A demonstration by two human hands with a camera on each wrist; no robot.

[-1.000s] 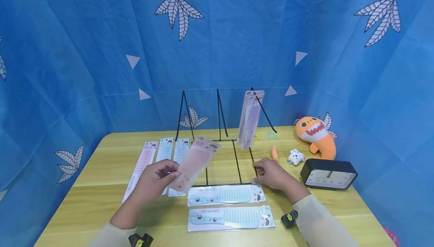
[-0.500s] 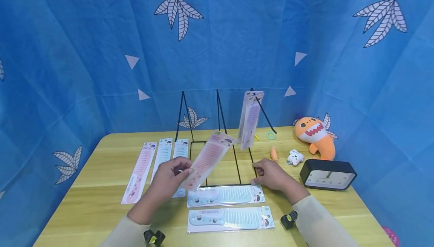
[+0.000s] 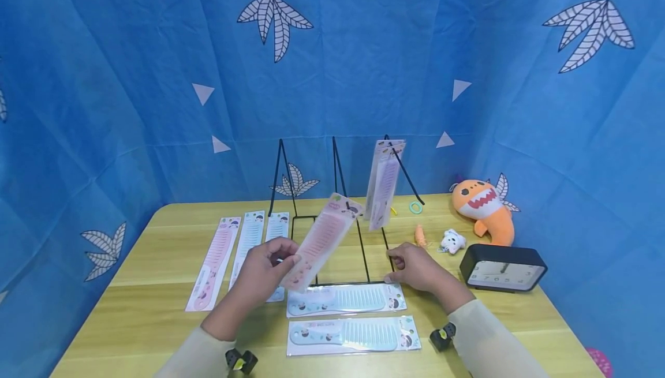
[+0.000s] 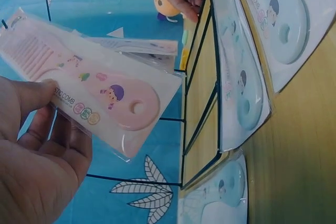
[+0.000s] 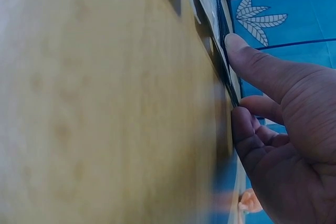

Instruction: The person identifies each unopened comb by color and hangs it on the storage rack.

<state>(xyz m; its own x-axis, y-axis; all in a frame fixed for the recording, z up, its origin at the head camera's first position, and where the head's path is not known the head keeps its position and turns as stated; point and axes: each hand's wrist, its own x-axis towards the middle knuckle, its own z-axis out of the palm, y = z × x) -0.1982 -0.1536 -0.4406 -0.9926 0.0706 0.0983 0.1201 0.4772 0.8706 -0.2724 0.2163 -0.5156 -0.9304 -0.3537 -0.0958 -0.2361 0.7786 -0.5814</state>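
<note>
My left hand (image 3: 267, 265) pinches the lower end of a pink comb in a clear package (image 3: 323, 239), thumb on the printed face in the left wrist view. The package slants up over the black wire rack (image 3: 365, 251). Its top end is at the tip of the rack's middle prong (image 3: 339, 164); I cannot tell whether the prong passes through the hole. My right hand (image 3: 415, 265) grips the rack's near right corner with thumb and curled fingers, also seen in the right wrist view. Packaged purple combs (image 3: 384, 184) hang on the right prong. The left prong (image 3: 280, 164) carries nothing.
Left of the rack lie a packaged pink comb (image 3: 214, 262) and two blue ones. Two more packaged blue combs, one nearer (image 3: 354, 335), lie in front. On the right are a black clock (image 3: 503, 267), an orange shark plush (image 3: 483, 210) and small trinkets.
My left hand has moved right and slightly forward, bringing the pink comb's top end to the middle prong. My right hand has stayed on the rack's corner.
</note>
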